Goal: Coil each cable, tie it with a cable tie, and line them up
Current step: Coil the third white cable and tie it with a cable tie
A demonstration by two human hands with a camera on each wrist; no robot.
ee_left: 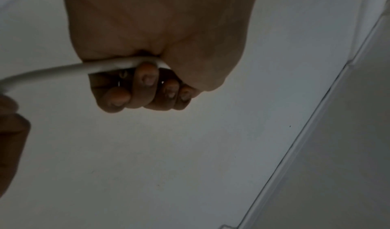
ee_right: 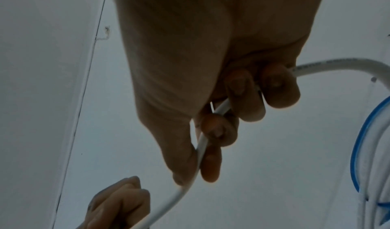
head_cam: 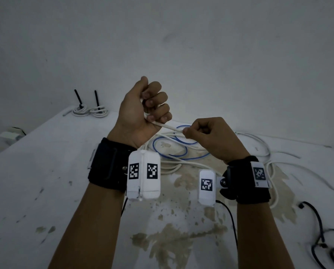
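gripping the white cable [head_cam: 167, 126] in a raised fist, left hand [head_cam: 143, 109]; right hand [head_cam: 210, 138] pinches it lower

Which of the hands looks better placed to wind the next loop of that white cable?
Right hand, probably: it pinches the white cable on the side toward the loose pile, while the left hand grips its end.

The white cable [head_cam: 167, 126] vanishes inside the fisted left hand [head_cam: 143, 111]; its end is hidden. Black cables [head_cam: 321, 239] run off the head view's right and bottom edges. Far-left object [head_cam: 12, 133] on the table [head_cam: 46, 171]: too dim to identify
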